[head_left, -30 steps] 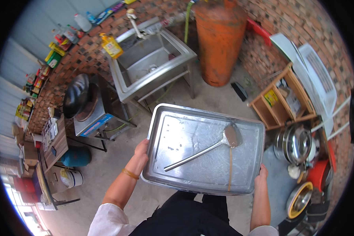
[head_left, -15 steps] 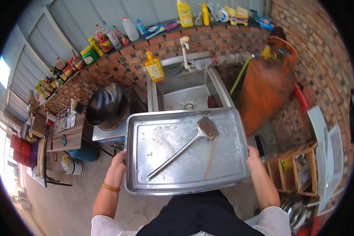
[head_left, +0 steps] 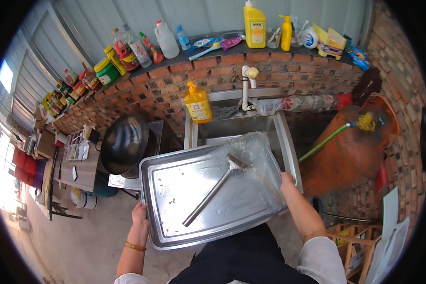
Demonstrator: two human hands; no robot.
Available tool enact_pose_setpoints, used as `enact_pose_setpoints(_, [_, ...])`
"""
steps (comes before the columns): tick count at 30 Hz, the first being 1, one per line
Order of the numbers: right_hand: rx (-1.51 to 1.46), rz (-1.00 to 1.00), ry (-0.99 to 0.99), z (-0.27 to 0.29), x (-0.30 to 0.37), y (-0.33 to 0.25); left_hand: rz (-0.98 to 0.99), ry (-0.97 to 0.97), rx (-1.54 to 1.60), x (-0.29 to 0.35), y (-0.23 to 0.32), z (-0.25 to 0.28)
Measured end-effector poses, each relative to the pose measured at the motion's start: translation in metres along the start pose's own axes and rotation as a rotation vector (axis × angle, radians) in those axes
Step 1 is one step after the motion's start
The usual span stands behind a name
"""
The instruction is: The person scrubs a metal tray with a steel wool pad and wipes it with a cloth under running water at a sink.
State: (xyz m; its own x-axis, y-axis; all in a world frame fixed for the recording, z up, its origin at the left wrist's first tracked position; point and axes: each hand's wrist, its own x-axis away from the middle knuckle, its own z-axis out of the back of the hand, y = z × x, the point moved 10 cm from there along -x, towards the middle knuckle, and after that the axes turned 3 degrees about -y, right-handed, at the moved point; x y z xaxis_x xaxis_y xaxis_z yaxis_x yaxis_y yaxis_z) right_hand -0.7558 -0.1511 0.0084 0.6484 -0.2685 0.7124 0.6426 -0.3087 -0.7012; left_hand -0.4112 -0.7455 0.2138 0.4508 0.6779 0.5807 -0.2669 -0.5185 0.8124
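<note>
One brown, wood-topped table stands at far left, a small flat phone lying on it and a white round bucket on the floor just below its near edge. Moving right, here's a large, dark, round-bottomed metal wok, tipped up on its side above a steel stove. And now the action: the bare left-hand grip, a gold-coloured bangle on the wrist behind it, is closed on the left rim of a wide, shallow, silver metal tray. That tray sits right in front of the body, slanting, its right end higher in view and overlapping the near part of the sink; whether they touch, I can't tell. Behind it, an orange-yellow plastic pump bottle stands upright at the sink's far left corner. Inside the tray lies a long-handled, silver metal spatula, handle toward the near left, blade toward the far right, where the metal looks wet. Up behind, a white upright tap rises over the rectangular stainless-steel sink. Across to the right-hand grip: it's clasping the tray's right edge, fingers mostly hidden underneath. Beyond, a green hose runs up to a big, rusty-orange metal cylinder, leaning near the brick wall.
</note>
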Motion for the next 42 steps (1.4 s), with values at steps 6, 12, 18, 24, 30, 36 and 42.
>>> enact_pose_setpoints(6, [0.236,-0.021,0.037,-0.062,0.002,-0.011,-0.037,0.087,-0.066,0.000,0.025,-0.021])
enact_pose_setpoints(12, [0.422,-0.130,0.004,-0.093,-0.065,0.002,-0.071,0.097,-0.109,0.016,0.053,-0.069])
enact_pose_setpoints(18, [0.581,-0.240,-0.004,-0.099,-0.124,0.044,-0.042,0.095,-0.096,0.027,0.063,-0.124])
enact_pose_setpoints(24, [0.608,-0.236,-0.098,-0.106,-0.175,0.076,-0.109,0.143,-0.207,0.017,0.057,-0.153])
enact_pose_setpoints(30, [1.057,0.021,-0.340,-0.137,-0.198,0.056,-0.210,0.139,-0.302,-0.003,0.047,-0.183])
enact_pose_setpoints(36, [0.964,0.711,-0.708,-0.306,-0.026,-0.013,-0.372,0.250,-0.494,0.040,0.056,-0.197])
enact_pose_setpoints(42, [1.486,1.240,-0.642,-0.388,0.036,-0.025,-0.342,0.225,-0.495,0.065,0.040,-0.227])
